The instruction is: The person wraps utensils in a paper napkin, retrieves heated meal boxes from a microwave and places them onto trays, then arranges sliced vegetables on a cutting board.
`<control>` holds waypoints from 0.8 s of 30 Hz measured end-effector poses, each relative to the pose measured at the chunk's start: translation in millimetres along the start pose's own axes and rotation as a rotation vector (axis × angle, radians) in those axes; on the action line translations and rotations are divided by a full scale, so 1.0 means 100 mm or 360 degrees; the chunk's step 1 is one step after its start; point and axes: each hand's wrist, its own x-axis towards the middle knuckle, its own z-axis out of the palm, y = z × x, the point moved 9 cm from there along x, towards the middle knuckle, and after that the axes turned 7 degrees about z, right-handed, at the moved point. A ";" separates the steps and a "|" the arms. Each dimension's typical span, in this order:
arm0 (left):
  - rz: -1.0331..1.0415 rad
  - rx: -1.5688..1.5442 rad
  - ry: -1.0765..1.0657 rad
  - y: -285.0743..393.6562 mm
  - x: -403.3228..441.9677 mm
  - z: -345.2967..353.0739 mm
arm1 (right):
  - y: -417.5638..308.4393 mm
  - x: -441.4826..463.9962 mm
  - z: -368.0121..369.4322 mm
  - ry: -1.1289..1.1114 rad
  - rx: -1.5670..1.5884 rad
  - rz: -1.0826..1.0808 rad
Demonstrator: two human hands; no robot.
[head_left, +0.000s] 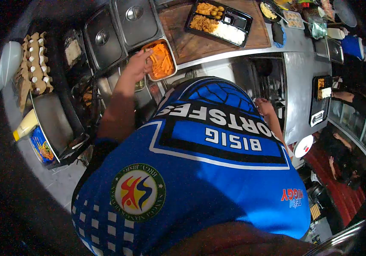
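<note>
My left hand is at the left rim of a metal pan of orange carrot sticks. Its fingers are curled, with the tips by the carrots; whatever they may hold is hidden. My right hand hangs beside my blue shirt, in front of the counter. Its loosely bent fingers are partly apart and hold nothing that I can see. A black meal tray with white rice and brown and orange food lies on a wooden board beyond the carrot pan.
Metal lids cover pans beside the carrots. An egg carton stands far left. Another black meal tray is on the steel counter at the right. A frying pan is at the back, and another person's arm reaches in at the right.
</note>
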 end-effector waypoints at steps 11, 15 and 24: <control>0.0096 -0.0697 -0.0273 0.03 -0.41 -0.27 | 0.09 0.07 -0.03 -0.0019 0.0250 -0.0129; 0.0090 -0.0674 -0.0056 0.00 -0.54 -0.65 | 0.03 0.11 -0.07 -0.0001 -0.0180 -0.0324; 0.0205 -0.0207 0.0260 -0.19 -0.51 -1.13 | -0.09 0.56 -0.16 0.0193 -0.1153 -0.1436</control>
